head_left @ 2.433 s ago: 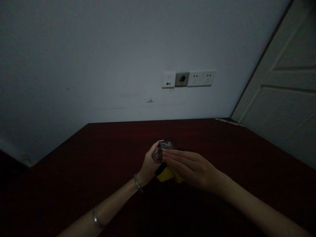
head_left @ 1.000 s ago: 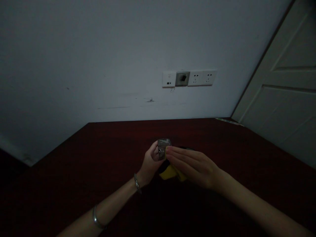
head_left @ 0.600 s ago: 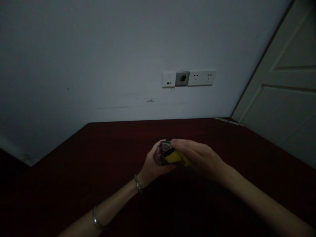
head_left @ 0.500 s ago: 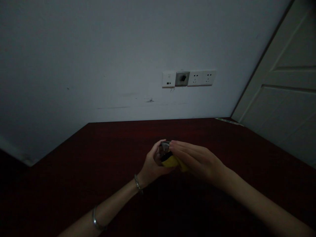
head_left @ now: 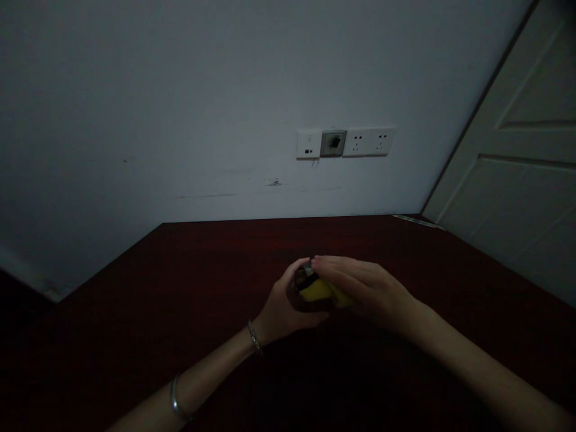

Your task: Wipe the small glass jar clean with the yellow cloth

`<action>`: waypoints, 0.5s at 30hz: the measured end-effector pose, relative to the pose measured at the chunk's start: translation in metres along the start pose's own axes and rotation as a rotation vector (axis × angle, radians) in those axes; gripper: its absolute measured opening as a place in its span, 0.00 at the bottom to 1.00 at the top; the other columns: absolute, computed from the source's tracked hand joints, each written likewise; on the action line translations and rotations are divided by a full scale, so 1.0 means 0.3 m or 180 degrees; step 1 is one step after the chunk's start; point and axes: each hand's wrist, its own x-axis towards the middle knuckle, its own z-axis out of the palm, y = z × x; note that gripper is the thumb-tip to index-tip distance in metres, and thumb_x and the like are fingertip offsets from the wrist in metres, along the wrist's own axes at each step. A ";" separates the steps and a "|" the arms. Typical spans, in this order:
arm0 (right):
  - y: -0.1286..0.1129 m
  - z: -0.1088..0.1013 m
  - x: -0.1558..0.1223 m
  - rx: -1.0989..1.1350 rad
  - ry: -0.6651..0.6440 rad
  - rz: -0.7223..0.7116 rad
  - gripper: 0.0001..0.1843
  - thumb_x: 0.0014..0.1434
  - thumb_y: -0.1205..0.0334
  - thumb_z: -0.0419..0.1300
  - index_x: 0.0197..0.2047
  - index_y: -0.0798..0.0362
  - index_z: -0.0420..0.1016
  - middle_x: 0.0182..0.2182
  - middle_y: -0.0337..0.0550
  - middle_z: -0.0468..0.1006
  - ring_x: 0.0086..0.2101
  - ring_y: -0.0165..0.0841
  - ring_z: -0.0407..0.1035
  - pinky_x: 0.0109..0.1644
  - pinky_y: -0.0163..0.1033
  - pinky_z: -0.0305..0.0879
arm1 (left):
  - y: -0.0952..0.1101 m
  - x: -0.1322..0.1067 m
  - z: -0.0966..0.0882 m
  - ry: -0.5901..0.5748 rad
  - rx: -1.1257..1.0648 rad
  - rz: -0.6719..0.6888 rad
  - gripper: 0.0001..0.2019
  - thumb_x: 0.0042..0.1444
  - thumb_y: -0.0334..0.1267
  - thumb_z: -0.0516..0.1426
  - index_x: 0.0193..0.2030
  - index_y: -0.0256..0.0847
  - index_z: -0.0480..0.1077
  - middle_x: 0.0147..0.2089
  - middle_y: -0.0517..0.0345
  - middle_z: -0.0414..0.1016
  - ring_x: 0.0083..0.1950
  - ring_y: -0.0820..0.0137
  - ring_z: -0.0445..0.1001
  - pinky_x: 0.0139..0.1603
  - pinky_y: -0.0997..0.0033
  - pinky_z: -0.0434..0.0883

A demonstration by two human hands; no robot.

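Over the dark red tabletop, my left hand (head_left: 281, 309) curls its thumb and fingers around a small dark, shiny object (head_left: 300, 277) that looks partly see-through. A yellow, cloth-like piece (head_left: 316, 290) with a black edge lies against this object's near side and runs under my right hand (head_left: 360, 285). The right fingers are held together and bent over the yellow piece, their tips touching the object's top right. Dim light and the fingers hide most of the object, so its kind cannot be made out.
The dark red table (head_left: 216, 252) meets a pale wall (head_left: 202, 108). Sockets and a switch panel (head_left: 344, 143) are mounted on the wall. A white panelled door (head_left: 517, 168) stands at the right, and a thin strip (head_left: 418, 221) lies at the table's far right corner.
Both hands and the held object have shifted slightly right. The object has turned a little, and more of its dark lower side shows above the left thumb.
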 end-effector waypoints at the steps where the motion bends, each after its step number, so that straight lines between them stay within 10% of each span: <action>1: 0.013 -0.003 -0.004 0.0147 0.0030 0.0162 0.16 0.65 0.67 0.51 0.54 0.59 0.69 0.47 0.53 0.79 0.48 0.36 0.73 0.50 0.40 0.73 | 0.002 -0.008 0.000 -0.0068 0.0087 -0.0004 0.44 0.34 0.34 0.70 0.61 0.41 0.58 0.58 0.45 0.68 0.58 0.53 0.69 0.58 0.53 0.67; 9: 0.052 0.005 0.001 0.0795 0.0655 0.1542 0.13 0.58 0.61 0.62 0.47 0.51 0.76 0.41 0.43 0.81 0.39 0.34 0.77 0.45 0.39 0.75 | -0.003 -0.017 0.018 -0.0291 -0.0669 -0.0335 0.43 0.35 0.31 0.70 0.60 0.42 0.58 0.59 0.45 0.68 0.60 0.54 0.67 0.59 0.54 0.67; 15: 0.037 0.045 0.001 0.1852 0.0296 0.1833 0.19 0.58 0.59 0.61 0.54 0.49 0.71 0.50 0.44 0.77 0.48 0.35 0.73 0.51 0.43 0.72 | -0.004 0.005 0.015 0.0125 -0.1220 -0.0647 0.34 0.39 0.34 0.69 0.55 0.39 0.64 0.52 0.47 0.73 0.52 0.59 0.73 0.52 0.61 0.70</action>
